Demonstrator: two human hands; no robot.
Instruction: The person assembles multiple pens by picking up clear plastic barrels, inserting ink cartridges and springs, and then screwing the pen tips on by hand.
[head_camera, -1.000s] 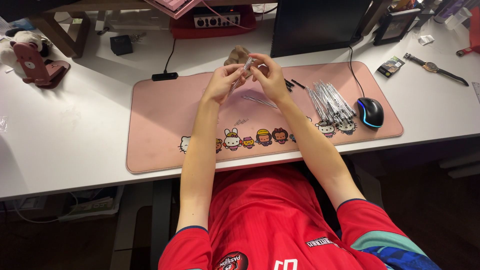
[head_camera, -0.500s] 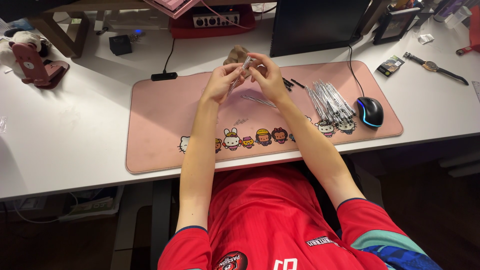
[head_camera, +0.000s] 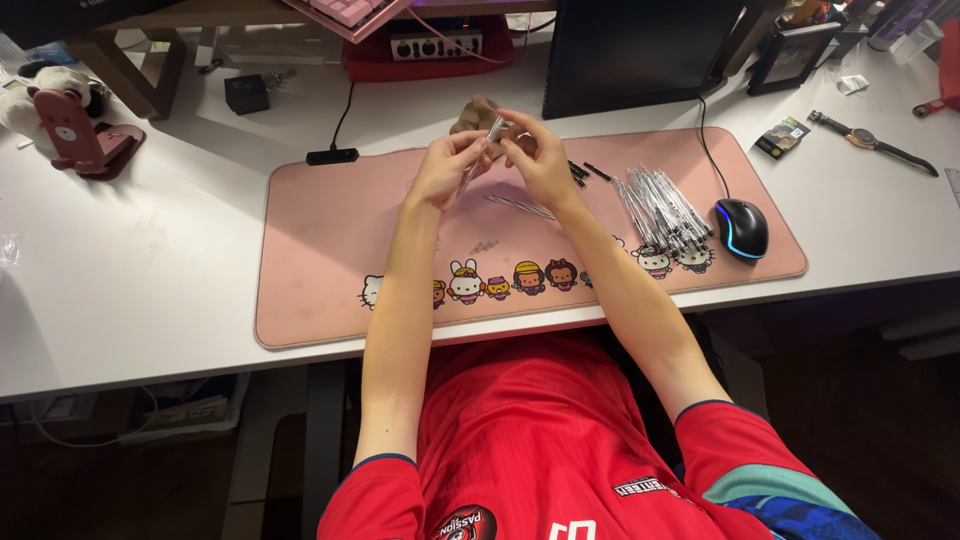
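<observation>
Hands meet above the pink mat (head_camera: 330, 250), toward its 12 o'clock edge. The left hand (head_camera: 445, 168) and the right hand (head_camera: 535, 150) both pinch a thin clear tube (head_camera: 483, 148), fingers clamped on it, the tube tilted from 1 to 7 o'clock. More tubes lie in a pile (head_camera: 662, 208) at 3 o'clock of the hands, just beside a black mouse (head_camera: 741, 226). A few loose tubes (head_camera: 520, 206) rest on the mat at 6 o'clock.

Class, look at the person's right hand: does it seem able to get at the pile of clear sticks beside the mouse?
Probably yes. The right hand is busy with a clear stick, but the pile lies on open pink mat just to its right, nothing between.
</observation>
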